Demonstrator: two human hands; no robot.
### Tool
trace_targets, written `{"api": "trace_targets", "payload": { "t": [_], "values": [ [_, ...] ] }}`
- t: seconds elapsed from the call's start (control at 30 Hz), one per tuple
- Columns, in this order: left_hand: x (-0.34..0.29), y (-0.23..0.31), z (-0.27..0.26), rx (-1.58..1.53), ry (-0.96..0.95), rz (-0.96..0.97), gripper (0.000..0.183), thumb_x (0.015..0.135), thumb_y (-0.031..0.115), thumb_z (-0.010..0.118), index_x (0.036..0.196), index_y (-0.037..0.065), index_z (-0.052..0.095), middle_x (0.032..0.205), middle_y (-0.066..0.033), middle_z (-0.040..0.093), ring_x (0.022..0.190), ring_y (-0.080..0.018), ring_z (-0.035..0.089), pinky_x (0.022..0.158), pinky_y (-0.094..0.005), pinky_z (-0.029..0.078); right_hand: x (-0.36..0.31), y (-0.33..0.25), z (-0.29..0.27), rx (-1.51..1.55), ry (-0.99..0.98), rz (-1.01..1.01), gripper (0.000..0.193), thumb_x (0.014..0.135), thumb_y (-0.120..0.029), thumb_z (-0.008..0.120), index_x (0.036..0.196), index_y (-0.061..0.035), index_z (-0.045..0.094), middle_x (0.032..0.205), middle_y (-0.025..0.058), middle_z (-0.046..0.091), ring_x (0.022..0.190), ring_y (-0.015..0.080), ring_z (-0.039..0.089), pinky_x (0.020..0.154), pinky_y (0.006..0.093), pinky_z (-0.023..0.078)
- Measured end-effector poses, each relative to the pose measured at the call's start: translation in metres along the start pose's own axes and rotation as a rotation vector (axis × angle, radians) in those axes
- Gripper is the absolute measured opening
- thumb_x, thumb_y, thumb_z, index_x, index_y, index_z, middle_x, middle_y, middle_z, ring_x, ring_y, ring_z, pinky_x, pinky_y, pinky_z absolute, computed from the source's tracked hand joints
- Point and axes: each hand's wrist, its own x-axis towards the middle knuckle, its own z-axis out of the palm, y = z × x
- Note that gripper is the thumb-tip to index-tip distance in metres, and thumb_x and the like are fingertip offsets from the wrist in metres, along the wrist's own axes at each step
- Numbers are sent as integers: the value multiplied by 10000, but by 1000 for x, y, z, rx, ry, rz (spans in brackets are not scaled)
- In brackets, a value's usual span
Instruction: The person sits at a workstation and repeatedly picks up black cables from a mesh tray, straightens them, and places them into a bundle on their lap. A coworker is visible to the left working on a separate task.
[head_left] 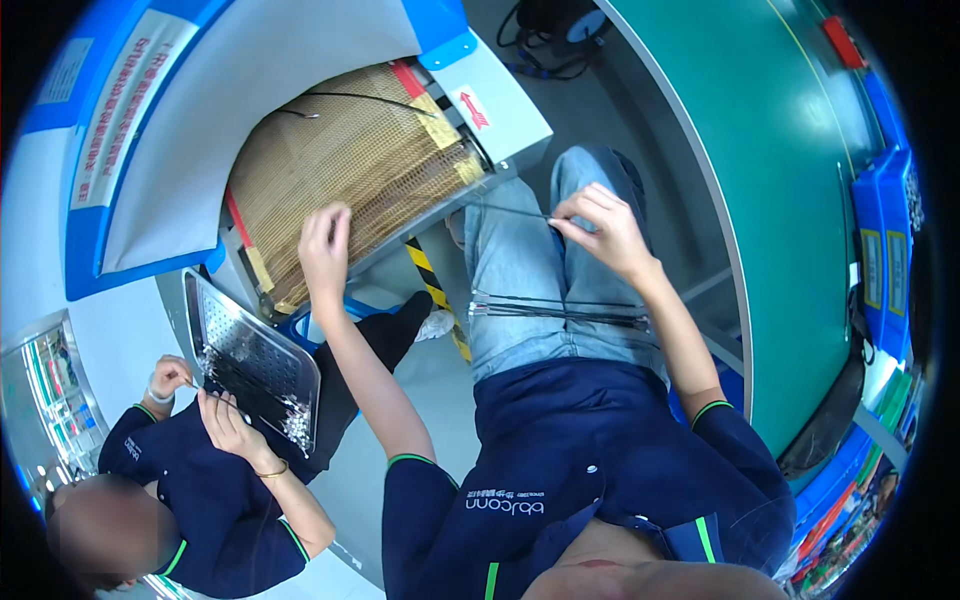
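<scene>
Here's the right hand (600,228), out over the knees, its grip pinched on the end of a thin black cable (510,209)! And look at the line of it: from the fingertips the cable runs off to the left, rising only slightly, long axis nearly crosswise, its far end by the near right corner of the mesh belt (330,150).

The right hand is clearly the nearer one. Across on the other side, the left hand (325,240) hangs at the belt's near edge, well apart from that far end; its fingers are bunched, and whether that grip has anything in it, I cannot tell.

Down on the jeans (515,345), a bundle of dark cables (560,314) lies across both thighs, below the right hand and almost parallel to the held one. Up on the mesh, another black cable (375,98) slants away toward the back. Off to the left, a co-worker's hands (235,430) are busy beside a metal tray (250,320).
</scene>
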Motion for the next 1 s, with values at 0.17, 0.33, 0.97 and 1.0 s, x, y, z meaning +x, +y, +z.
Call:
{"api": "trace_targets", "payload": {
  "t": [0.17,0.33,0.97,1.0],
  "values": [
    [82,-58,1,-43,-82,-14,156,862,138,618,941,6,645,927,-135,628,861,-278,617,775,-346,474,51,-3,56,-52,170,-88,138,719,-110,729,791,-76,618,780,51,574,791,236,553,710,342,461],
    [115,-106,1,29,-111,9,178,854,160,637,977,31,655,1010,-99,623,908,-232,607,787,-326,474,79,-1,95,-155,198,-81,170,693,-124,752,820,-81,648,883,50,577,924,246,546,837,381,438],
    [-131,55,98,-511,-214,-373,259,952,114,490,1170,-2,569,1181,-135,585,1116,-252,548,967,-325,404,-102,-1,36,-123,-596,345,149,796,-203,671,828,-59,646,846,103,623,879,285,602,765,407,489],
    [-144,57,106,-562,-277,-376,287,969,142,457,1202,2,550,1217,-139,568,1147,-263,532,979,-326,396,-102,-4,35,-101,-609,361,150,786,-194,674,832,-54,647,831,103,621,864,294,607,751,415,490]
  ]
}}
